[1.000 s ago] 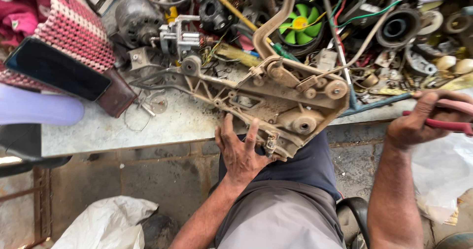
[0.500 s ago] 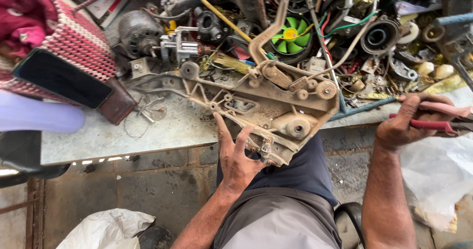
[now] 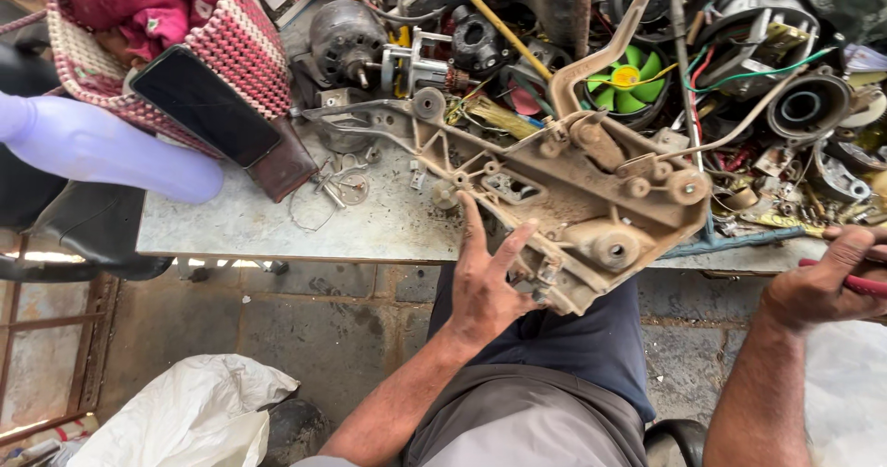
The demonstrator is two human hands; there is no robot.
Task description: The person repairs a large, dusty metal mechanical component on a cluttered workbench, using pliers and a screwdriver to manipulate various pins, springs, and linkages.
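The left hand [image 3: 485, 282], fingers spread, presses on the near end of the bare cast metal frame [image 3: 564, 190] resting on the bench edge [image 3: 277, 236]; the right hand [image 3: 818, 287] grips red-handled pliers [image 3: 855, 280] off to the side — not yet at the frame; motors, a green fan [image 3: 626, 84] and wires crowd behind it.

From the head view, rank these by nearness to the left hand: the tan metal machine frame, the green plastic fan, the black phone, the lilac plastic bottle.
1. Tan metal machine frame: touching the left hand, just right of it.
2. Green plastic fan: up and right, behind the frame.
3. Black phone: up and left, leaning on the woven bag.
4. Lilac plastic bottle: far left.
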